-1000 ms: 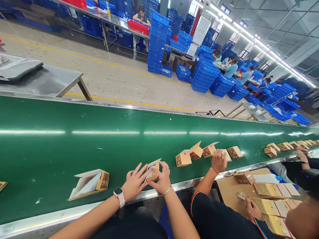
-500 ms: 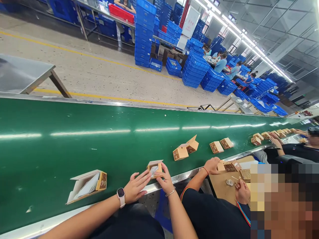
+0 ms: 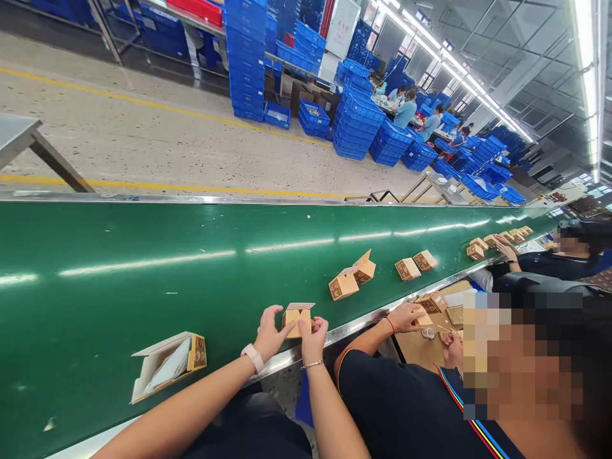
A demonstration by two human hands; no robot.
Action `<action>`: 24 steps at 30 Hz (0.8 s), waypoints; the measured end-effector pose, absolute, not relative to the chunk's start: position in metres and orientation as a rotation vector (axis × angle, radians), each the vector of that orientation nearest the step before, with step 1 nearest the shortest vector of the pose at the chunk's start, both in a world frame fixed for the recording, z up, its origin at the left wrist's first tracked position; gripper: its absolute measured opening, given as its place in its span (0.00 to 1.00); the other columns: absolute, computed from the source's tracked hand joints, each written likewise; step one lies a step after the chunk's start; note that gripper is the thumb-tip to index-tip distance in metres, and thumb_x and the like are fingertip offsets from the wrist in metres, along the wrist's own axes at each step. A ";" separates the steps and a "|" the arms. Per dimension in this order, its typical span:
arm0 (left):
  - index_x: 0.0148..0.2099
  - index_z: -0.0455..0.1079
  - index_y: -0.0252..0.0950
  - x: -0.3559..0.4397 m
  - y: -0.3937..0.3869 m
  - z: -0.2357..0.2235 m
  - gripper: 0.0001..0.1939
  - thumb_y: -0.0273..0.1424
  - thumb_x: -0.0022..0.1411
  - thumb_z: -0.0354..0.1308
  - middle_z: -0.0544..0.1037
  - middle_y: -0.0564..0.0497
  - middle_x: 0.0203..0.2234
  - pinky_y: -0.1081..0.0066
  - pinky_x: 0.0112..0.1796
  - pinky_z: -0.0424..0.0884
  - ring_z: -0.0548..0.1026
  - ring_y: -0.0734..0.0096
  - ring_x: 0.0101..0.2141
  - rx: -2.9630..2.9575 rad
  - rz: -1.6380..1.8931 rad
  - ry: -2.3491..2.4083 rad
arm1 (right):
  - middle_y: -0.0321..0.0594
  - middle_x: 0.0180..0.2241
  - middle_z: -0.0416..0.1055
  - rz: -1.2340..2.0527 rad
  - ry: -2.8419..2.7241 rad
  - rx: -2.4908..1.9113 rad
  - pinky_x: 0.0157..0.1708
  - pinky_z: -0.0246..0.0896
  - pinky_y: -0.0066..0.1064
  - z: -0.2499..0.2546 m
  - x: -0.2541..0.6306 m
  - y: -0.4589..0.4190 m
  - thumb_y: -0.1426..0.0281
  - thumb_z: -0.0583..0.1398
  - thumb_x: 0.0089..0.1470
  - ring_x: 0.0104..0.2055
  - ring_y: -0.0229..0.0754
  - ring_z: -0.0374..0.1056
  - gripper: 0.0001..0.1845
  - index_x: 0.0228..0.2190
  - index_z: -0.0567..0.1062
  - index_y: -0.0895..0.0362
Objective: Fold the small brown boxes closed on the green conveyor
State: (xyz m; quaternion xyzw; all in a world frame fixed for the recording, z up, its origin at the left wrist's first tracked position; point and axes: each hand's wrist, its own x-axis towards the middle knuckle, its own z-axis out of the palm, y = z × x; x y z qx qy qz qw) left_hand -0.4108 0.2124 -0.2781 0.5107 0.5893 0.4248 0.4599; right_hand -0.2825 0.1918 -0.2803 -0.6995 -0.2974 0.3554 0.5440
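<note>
Both my hands hold a small brown cardboard box [image 3: 296, 317] at the near edge of the green conveyor belt [image 3: 143, 268]. My left hand [image 3: 270, 335], with a watch on the wrist, grips the box's left side. My right hand [image 3: 313, 338], with a thin bracelet, pinches its right side. The box's top flap stands partly up. An open brown box [image 3: 167, 364] with a white bag inside lies on the belt to the left of my hands.
Two more small boxes [image 3: 351, 277] with raised flaps and two closed ones [image 3: 415, 264] lie on the belt to the right. A co-worker in a dark shirt [image 3: 411, 408] sits close at my right, hands on boxes. Stacked blue crates [image 3: 363, 127] stand across the aisle.
My left hand has closed onto the box's left side, where before its fingers lay spread beside it. The view has swung right, and the co-worker has pulled a hand back from the belt.
</note>
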 end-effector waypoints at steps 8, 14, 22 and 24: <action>0.43 0.70 0.35 -0.376 0.239 -0.268 0.19 0.35 0.48 0.64 0.78 0.43 0.40 0.62 0.44 0.73 0.76 0.59 0.42 0.866 0.828 1.311 | 0.35 0.28 0.68 0.888 -0.531 -1.774 0.31 0.67 0.30 -0.297 -0.269 0.214 0.64 0.65 0.36 0.30 0.42 0.69 0.22 0.32 0.61 0.54; 0.45 0.70 0.34 -0.397 0.196 -0.257 0.21 0.42 0.52 0.61 0.77 0.40 0.44 0.59 0.46 0.72 0.75 0.57 0.46 1.068 0.816 1.182 | 0.45 0.33 0.70 0.767 -0.539 -1.838 0.34 0.68 0.39 -0.288 -0.252 0.218 0.60 0.64 0.41 0.37 0.51 0.70 0.21 0.34 0.62 0.54; 0.26 0.69 0.43 -0.561 0.097 -0.274 0.15 0.47 0.56 0.55 0.76 0.54 0.23 0.65 0.26 0.72 0.74 0.64 0.25 1.457 0.735 1.292 | 0.55 0.55 0.63 0.649 -1.710 -1.188 0.57 0.57 0.50 -0.256 -0.307 0.159 0.63 0.61 0.52 0.58 0.55 0.60 0.29 0.54 0.62 0.56; 0.39 0.72 0.45 -0.578 0.100 -0.280 0.14 0.47 0.57 0.56 0.80 0.50 0.36 0.61 0.32 0.75 0.77 0.57 0.35 1.579 1.022 1.577 | 0.51 0.56 0.65 0.779 -1.969 -0.945 0.58 0.56 0.49 -0.248 -0.325 0.173 0.61 0.63 0.51 0.59 0.54 0.60 0.35 0.58 0.61 0.54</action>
